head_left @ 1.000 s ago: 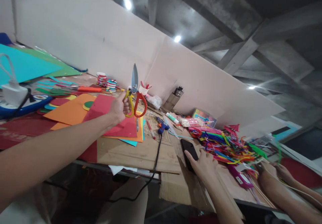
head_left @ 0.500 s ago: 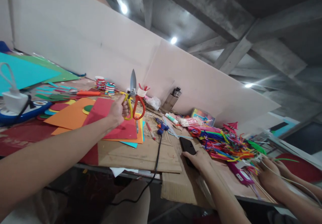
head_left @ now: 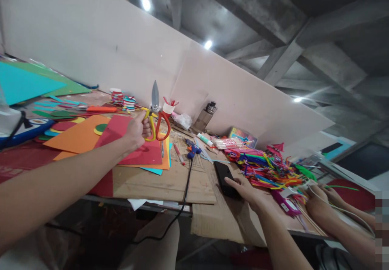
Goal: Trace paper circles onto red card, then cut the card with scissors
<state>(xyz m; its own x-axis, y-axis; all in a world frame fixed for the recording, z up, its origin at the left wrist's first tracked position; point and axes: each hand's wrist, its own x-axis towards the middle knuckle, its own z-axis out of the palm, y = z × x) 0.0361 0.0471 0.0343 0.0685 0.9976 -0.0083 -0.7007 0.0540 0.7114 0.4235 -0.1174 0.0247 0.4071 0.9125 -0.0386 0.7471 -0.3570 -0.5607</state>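
Note:
My left hand (head_left: 139,131) is wrapped round the yellow handle of a pair of scissors (head_left: 155,96), blades upward and the red handle to the right. Under it lie a red sheet (head_left: 121,130) and orange sheets (head_left: 80,132). On the cardboard (head_left: 164,185) my right hand (head_left: 244,192) touches a black phone (head_left: 224,175), thumb on top; its other fingers are mostly hidden. A blue glue gun (head_left: 193,150) with a black cord and a red marker (head_left: 178,155) rest between the hands.
Another person's hands (head_left: 322,203) are at the right, near a pile of colourful pipe cleaners (head_left: 267,166) and a purple box (head_left: 285,203). A bottle (head_left: 205,117), a glue stick (head_left: 204,139) and a white cup (head_left: 168,109) stand or lie farther back.
The view has shifted slightly. My right thumb and hand have lifted a little over the phone, which lies flatter on the cardboard. The scissors remain raised in my left hand.

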